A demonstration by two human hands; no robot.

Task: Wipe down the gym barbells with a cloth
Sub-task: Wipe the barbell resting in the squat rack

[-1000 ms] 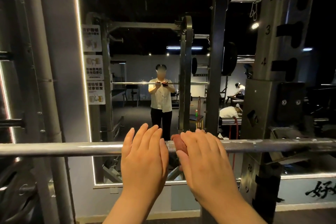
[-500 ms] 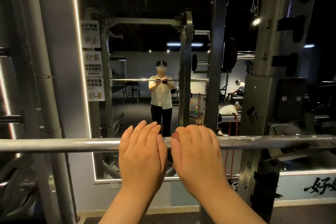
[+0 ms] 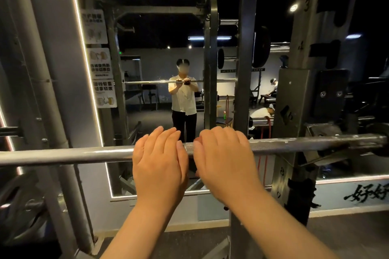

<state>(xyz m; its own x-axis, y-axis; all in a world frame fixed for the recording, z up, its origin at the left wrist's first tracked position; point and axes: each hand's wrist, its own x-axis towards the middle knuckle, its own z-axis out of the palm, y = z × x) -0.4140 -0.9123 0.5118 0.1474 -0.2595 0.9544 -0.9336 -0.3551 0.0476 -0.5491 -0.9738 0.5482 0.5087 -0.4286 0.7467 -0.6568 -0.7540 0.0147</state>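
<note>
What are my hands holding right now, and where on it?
The right hand curls over the barbell at its knurled stretch. The left hand rests straight-fingered on it alongside. Any cloth underneath is hidden.

Silver barbell (image 3: pixel 284 144) (fine crosshatch knurling), dark-grey rack (image 3: pixel 294 101)

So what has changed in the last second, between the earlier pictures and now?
The right hand closed over the reddish cloth on the barbell: the cloth showed at its thumb a second ago and is now hidden beneath it. The left hand stays flat on the bar beside it, and the barbell rests unmoved on the rack.
</note>
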